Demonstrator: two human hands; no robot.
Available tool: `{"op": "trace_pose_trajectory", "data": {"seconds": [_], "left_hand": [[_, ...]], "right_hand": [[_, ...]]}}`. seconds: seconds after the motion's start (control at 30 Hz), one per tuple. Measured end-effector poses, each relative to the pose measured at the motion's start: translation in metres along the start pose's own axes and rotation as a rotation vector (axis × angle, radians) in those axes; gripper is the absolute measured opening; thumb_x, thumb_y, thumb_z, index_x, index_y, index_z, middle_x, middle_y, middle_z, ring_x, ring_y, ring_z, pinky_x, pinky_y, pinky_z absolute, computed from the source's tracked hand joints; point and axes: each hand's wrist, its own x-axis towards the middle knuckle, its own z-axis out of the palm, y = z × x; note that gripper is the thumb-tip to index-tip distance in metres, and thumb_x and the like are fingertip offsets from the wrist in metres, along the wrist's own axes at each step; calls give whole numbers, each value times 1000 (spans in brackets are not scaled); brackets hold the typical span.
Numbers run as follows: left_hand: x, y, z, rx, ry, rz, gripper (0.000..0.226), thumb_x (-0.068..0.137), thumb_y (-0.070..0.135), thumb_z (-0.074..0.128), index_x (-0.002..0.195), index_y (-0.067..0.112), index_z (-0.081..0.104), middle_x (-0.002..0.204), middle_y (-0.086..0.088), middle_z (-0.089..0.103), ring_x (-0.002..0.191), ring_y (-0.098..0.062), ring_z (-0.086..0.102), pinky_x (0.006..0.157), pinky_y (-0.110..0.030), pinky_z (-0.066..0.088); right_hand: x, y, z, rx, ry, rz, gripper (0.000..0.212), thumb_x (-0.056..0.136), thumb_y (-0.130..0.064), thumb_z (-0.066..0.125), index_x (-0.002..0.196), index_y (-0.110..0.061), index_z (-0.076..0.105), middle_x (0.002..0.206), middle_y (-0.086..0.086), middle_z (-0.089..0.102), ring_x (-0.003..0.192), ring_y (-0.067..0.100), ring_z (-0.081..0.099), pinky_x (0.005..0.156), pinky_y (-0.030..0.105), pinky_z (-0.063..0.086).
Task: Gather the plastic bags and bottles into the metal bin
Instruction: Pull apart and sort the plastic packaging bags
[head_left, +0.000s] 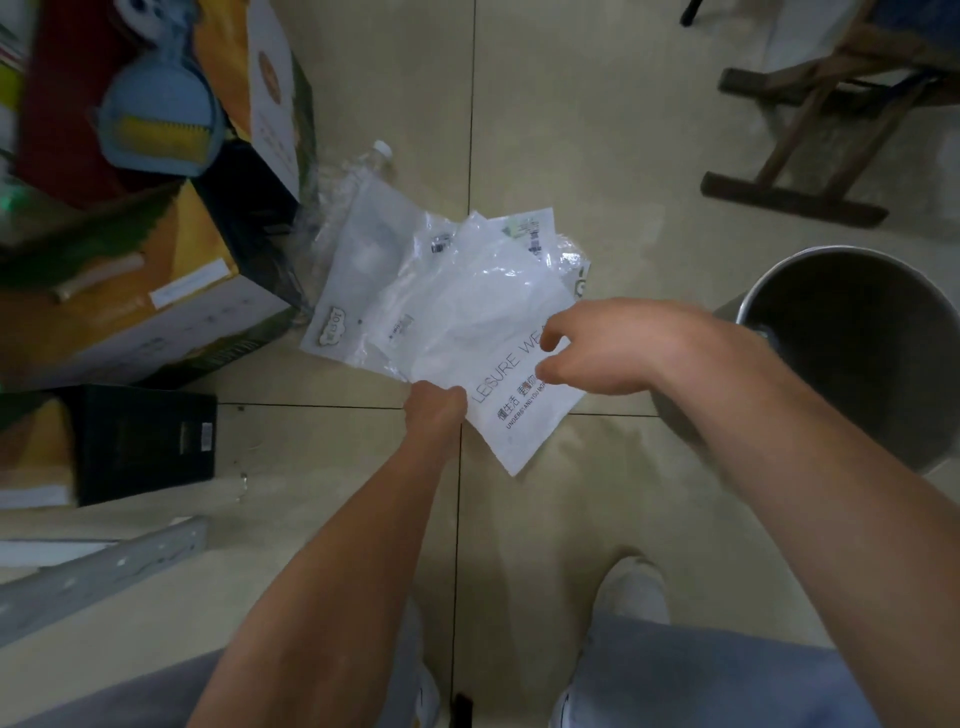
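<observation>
Several clear and white plastic bags (467, 306) lie fanned over the tiled floor in the middle of the view. My left hand (434, 410) is closed on the near edge of the bundle. My right hand (587, 348) rests on the bag printed "LEISURE WEAR", thumb and fingers pinching its right edge. A clear plastic bottle (371, 161) with a white cap lies behind the bags, partly hidden by them. The round metal bin (810, 291) stands at the right, just beyond my right forearm; its inside is dark.
Yellow and black cardboard boxes (156, 291) crowd the left, with a blue brush (156, 119) on top. A wooden folding stool (831, 114) stands at the upper right. A grey metal bar (104, 571) lies at the lower left. My white shoes are at the bottom.
</observation>
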Motion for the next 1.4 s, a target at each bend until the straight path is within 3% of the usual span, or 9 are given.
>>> {"op": "trace_pose_trajectory", "data": {"seconds": [0.2, 0.47, 0.63, 0.8, 0.93, 1.0, 1.07, 1.23, 1.4], "left_hand": [[-25, 74, -65, -117, -80, 186, 17, 75, 13, 66, 82, -1, 69, 82, -14, 71, 75, -27, 65, 53, -25, 39], [-113, 166, -120, -129, -476, 273, 7, 82, 14, 73, 87, 16, 70, 80, 2, 71, 76, -11, 66, 88, -36, 45], [-142, 183, -124, -105, -648, 340, 6, 83, 23, 74, 85, 19, 70, 85, 4, 72, 89, -12, 70, 88, -39, 46], [-107, 164, -143, -80, -470, 362, 46, 83, 53, 68, 102, 11, 74, 102, 3, 77, 100, -17, 69, 89, -39, 49], [-35, 109, -158, 150, 53, 412, 25, 86, 29, 68, 72, 10, 59, 75, -6, 59, 72, -24, 58, 59, -27, 41], [2, 83, -163, 310, 147, 457, 21, 85, 22, 70, 98, 6, 66, 107, -13, 60, 97, -30, 60, 72, -31, 47], [28, 70, -166, 433, 147, 520, 55, 85, 18, 68, 137, 8, 52, 145, -18, 35, 126, -35, 49, 97, -36, 44], [71, 91, -161, 488, 169, 561, 104, 83, 20, 74, 160, 12, 4, 166, -18, -3, 152, -36, 15, 115, -45, 33], [93, 116, -160, 341, 111, 360, 120, 80, 22, 80, 157, 4, -10, 155, -28, 30, 111, -38, 66, 87, -46, 58]], "right_hand": [[-1, 8, -9, 69, 102, -15, 42, 93, -31, 50, 133, -22, 55, 132, 6, 57, 116, 27, 55, 80, 34, 41], [-12, -4, -21, 324, 194, -28, 93, 62, -77, 57, 139, -27, 45, 135, -2, 56, 115, 24, 56, 89, 39, 48], [-9, -6, -22, 360, 413, 52, 40, 88, -22, 49, 126, -14, 56, 121, 17, 59, 100, 35, 58, 64, 28, 37], [-12, -6, -24, 364, 508, 96, 13, 88, -9, 45, 98, -9, 53, 111, 22, 54, 86, 39, 52, 68, 32, 36], [-9, -6, -21, 318, 464, 124, 5, 87, -5, 44, 86, -9, 44, 92, 15, 43, 78, 34, 46, 66, 31, 36], [-4, -6, -18, 312, 443, 127, 11, 86, -6, 44, 77, -9, 40, 86, 13, 43, 74, 33, 47, 57, 29, 34], [0, -6, -18, 299, 426, 134, 17, 85, -6, 44, 71, -10, 36, 78, 9, 41, 66, 29, 46, 48, 27, 28], [6, -11, -16, 225, 374, 109, 8, 86, -8, 41, 80, -12, 42, 79, 7, 40, 68, 28, 49, 49, 26, 30], [10, -14, -12, 174, 316, 140, 7, 87, -9, 40, 92, -12, 45, 87, 9, 40, 78, 31, 49, 54, 28, 33]]}}
